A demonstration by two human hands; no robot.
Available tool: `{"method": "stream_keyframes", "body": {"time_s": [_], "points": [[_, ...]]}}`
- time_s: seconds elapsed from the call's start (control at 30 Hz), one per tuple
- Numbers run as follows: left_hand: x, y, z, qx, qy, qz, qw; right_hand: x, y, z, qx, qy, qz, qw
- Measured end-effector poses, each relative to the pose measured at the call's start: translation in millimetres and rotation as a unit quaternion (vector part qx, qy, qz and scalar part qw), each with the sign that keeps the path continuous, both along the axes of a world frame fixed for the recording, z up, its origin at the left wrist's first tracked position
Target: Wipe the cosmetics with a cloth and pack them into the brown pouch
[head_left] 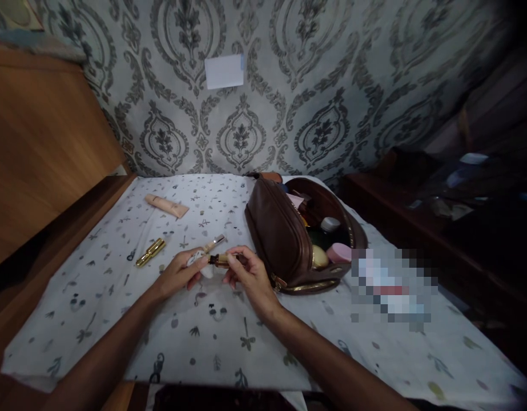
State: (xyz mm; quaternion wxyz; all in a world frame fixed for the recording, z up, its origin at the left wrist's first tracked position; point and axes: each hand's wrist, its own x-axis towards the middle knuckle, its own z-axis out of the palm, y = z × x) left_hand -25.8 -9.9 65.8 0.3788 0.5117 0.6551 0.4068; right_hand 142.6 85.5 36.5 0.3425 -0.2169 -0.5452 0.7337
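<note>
Small gold-and-dark container [221, 261], held roughly level above the near-middle of a white printed cloth [186, 348], between both hands. Right hand [251, 275]: thumb and fingers closed around the gold end. Left hand [182, 270]: fingers closed on a crumpled white tissue-like wad [207, 270], beside the container's black end; exact contact there not possible to tell. Just beyond the hands, on the cloth: slim clear-and-beige tube [214, 244], lying slantwise. To the left of the left hand: shiny gold tube [151, 252], on its side. Farther back: beige squeeze tube [166, 205], flat. Near the right hand, on the right: brown bag [269, 228], unzipped, with pink round container [339, 253], pale gold rounded item [318, 257] and grey-white cap [330, 224] visible inside. Farther right: object obscured by pixelation. At left: wooden furniture [44, 125]. Behind: patterned wall [241, 134], bearing a white rectangular plate [224, 72].
</note>
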Motion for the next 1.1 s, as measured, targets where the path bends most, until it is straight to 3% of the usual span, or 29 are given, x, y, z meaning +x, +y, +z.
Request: {"method": "stream_keyframes", "body": {"time_s": [0.17,0.33,0.5,0.63,0.83,1.1], "points": [[-3.7,1.3,-4.0,-0.001,-0.011,0.015,1.0,-0.1,-0.1,0.6,-0.023,0.001,0.026,0.999],[-2.9,2.4,-3.0,-0.003,-0.007,0.001,1.0,2.5,-0.2,1.9,-0.008,-0.016,-0.003,1.0],[-3.0,3.2,-3.1,-0.003,-0.002,0.004,1.0,4.4,-0.9,5.7,-0.034,-0.043,0.035,0.998],[-4.8,3.0,-3.8,-0.005,-0.005,0.016,1.0,4.3,-1.5,6.3,-0.013,-0.035,0.039,0.999],[-3.9,1.3,-3.0,-0.008,-0.004,-0.004,1.0,2.3,1.7,0.2,-0.01,-0.113,0.055,0.992],[-4.3,2.4,-2.7,-0.009,0.001,0.005,1.0,3.1,-0.9,6.4,-0.003,-0.046,0.051,0.998]]}}
